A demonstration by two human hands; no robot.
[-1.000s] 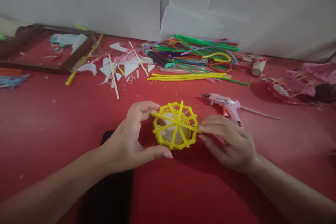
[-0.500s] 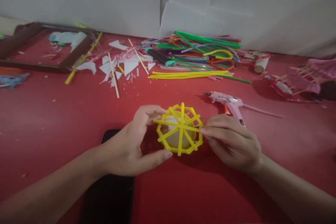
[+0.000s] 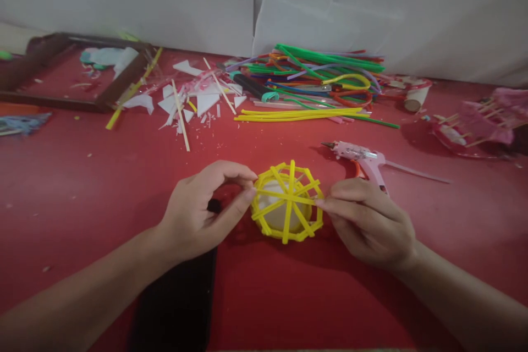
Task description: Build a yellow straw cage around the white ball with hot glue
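A yellow spoked wheel, seemingly built of pipe cleaners, is between my hands in the middle of the head view. Several strips cross at its centre and reach a many-sided rim. A whitish round piece shows through the spokes beneath. My left hand pinches the left end of one strip at the rim with thumb and fingertips. On the opposite side, my right hand pinches the right end with its fingertips. Behind that hand lies a pink glue gun, its handle partly covered.
A pile of coloured pipe cleaners lies at the back, with yellow ones in front. White scraps and wooden sticks are to the left. A brown frame, a dark phone-like slab and a pink model surround the work.
My left hand has shifted its thumb up from the wheel's lower rim to pinch the strip's left end. The right hand keeps its pinch. The view has shifted slightly.
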